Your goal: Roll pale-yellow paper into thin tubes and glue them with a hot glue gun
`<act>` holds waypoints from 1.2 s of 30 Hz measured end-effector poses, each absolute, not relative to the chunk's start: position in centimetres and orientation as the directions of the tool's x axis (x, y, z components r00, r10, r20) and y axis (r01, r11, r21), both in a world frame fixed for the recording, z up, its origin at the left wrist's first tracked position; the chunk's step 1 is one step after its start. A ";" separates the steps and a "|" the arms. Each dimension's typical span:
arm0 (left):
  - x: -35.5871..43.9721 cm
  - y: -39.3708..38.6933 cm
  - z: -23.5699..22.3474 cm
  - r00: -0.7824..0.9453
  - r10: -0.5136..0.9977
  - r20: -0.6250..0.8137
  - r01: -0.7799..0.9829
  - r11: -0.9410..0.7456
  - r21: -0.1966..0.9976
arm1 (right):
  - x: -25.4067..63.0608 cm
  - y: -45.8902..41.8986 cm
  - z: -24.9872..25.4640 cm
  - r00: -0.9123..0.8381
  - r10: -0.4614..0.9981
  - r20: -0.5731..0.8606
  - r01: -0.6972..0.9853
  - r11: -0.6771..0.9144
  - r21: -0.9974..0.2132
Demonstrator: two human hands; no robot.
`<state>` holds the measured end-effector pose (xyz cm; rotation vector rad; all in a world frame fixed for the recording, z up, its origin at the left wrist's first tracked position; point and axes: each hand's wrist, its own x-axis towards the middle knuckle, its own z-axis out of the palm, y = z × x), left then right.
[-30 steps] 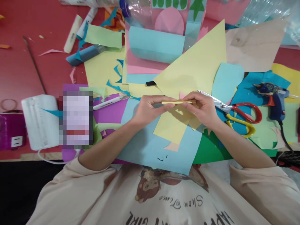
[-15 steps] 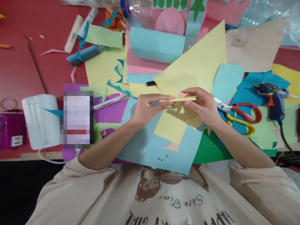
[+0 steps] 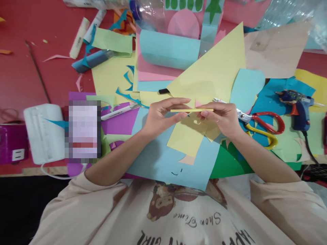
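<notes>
A thin folded strip of yellow paper [image 3: 192, 110] is held level above the work surface. My right hand [image 3: 223, 115] pinches its right end between thumb and fingers. Around the left end, my left hand [image 3: 163, 114] has its thumb and index finger apart, with the strip passing between them; whether its other fingers touch the strip is hidden. Below both hands lie a yellow paper piece [image 3: 187, 136] and a light blue sheet [image 3: 153, 156] with small pen marks. Scissors [image 3: 265, 124] with a red and a yellow handle rest beside my right wrist.
A glue gun [image 3: 301, 109] with a cord lies at the right. On the left are a phone [image 3: 83, 129], a white device [image 3: 44, 132] and a white marker [image 3: 120, 110]. Farther back are a blue paper roll [image 3: 170, 49], a large yellow sheet [image 3: 212, 71] and plastic bottles.
My left thumb and index finger have spread apart from the strip. The right fingers have come down and closed on its right end. The strip has shifted slightly left.
</notes>
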<state>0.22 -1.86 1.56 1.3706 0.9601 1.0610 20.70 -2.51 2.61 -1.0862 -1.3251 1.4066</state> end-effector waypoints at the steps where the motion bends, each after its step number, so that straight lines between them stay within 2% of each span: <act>1: 0.2 -1.9 1.5 0.278 0.958 0.075 -0.013 -0.075 0.997 | 20.7 -2.5 2.6 -0.220 0.975 -0.013 -0.040 -0.022 -0.999; 8: 0.1 -1.7 1.4 0.323 0.939 0.120 0.085 -0.155 0.984 | 20.7 -2.5 2.8 -0.260 0.965 0.036 -0.012 0.034 -0.999; 19: 0.3 -1.8 1.3 0.312 0.950 0.009 0.054 -0.027 0.998 | 20.8 -2.6 2.3 -0.324 0.945 -0.054 0.041 -0.043 -0.998; 29: 0.4 -1.8 0.9 0.291 0.957 -0.013 0.030 0.004 1.000 | 21.0 -2.6 2.2 -0.326 0.945 0.027 0.021 0.036 -0.999; 36: 0.6 -1.7 0.9 0.280 0.958 -0.064 0.057 0.050 0.997 | 21.0 -2.6 2.2 -0.311 0.950 0.031 0.105 0.067 -0.992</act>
